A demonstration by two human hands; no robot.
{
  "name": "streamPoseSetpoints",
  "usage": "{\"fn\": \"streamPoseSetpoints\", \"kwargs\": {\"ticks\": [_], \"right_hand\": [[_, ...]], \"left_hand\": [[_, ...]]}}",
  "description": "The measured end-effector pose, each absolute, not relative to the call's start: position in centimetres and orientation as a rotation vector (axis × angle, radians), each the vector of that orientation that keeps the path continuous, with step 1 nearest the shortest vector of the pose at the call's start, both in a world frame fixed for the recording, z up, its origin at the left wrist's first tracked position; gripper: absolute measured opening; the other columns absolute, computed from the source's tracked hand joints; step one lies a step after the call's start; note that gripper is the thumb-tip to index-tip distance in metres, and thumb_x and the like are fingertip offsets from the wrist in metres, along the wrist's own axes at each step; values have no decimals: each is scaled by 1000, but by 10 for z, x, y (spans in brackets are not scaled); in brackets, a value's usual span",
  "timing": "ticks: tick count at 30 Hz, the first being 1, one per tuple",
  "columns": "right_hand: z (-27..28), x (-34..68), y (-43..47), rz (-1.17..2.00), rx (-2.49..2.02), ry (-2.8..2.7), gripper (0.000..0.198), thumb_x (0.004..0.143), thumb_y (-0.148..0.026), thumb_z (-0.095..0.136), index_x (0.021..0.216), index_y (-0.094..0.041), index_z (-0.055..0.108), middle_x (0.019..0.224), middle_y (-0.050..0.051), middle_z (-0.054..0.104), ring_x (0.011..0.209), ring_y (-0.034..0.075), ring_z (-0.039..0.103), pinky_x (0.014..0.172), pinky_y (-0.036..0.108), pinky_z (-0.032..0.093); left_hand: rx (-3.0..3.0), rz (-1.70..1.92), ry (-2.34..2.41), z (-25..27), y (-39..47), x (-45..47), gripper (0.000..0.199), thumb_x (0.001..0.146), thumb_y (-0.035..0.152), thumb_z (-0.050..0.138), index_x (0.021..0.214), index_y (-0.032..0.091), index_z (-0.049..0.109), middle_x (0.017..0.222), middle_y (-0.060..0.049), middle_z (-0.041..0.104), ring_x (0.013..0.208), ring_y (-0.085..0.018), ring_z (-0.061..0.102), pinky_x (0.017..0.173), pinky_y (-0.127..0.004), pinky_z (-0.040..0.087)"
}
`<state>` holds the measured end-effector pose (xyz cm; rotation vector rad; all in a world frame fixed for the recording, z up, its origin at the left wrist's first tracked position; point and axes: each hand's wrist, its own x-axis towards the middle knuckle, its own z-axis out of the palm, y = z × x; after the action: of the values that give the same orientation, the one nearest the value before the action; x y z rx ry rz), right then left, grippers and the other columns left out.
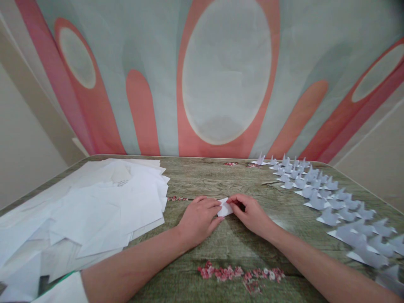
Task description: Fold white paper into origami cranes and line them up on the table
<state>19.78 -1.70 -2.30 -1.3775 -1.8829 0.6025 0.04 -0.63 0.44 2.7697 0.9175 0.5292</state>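
Observation:
A small folded piece of white paper [225, 208] lies at the middle of the table between my two hands. My left hand [200, 216] holds its left side, the fingers lying over the edge and the thumb at the near corner. At its upper right, my right hand [248, 212] pinches the paper between thumb and forefinger. Parts of the paper are covered by the fingertips, so its exact folded shape cannot be made out.
Loose white paper sheets [94, 214] spread in a pile over the table's left side. Rows of folded white paper figures [315, 200] stand along the right side. The wood-patterned tabletop [189, 174] bears pink flower prints [221, 271]. A patterned curtain-like backdrop [164, 84] rises behind the far edge.

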Motion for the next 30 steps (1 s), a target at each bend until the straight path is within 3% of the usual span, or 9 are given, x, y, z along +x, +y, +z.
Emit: {"fn": "streamPoseSetpoints", "kwargs": {"ticks": [12,17,30], "right_hand": [[1,224,-14,886,-1148,-2199,21,80,-22,56,99,-23,65,91,4,58,81,16,56,75,30,45],[-2,224,-12,889,-1146,-2195,23,80,-25,58,101,-25,66,89,4,57,81,15,55,75,29,44],[-8,218,-10,774,-1107,-2143,17,84,-32,54,81,-23,68,86,4,56,82,16,52,75,30,42]], "left_hand": [[2868,500,888,-1,-4,-2,18,88,20,46,95,20,62,110,-2,63,104,-15,55,97,-33,34],[2880,506,877,-5,-3,-2,19,88,19,45,94,19,63,105,-3,65,98,-16,58,94,-34,38],[2844,451,970,2,-6,0,12,86,20,48,87,17,60,87,-5,62,84,-16,56,81,-31,43]]}}
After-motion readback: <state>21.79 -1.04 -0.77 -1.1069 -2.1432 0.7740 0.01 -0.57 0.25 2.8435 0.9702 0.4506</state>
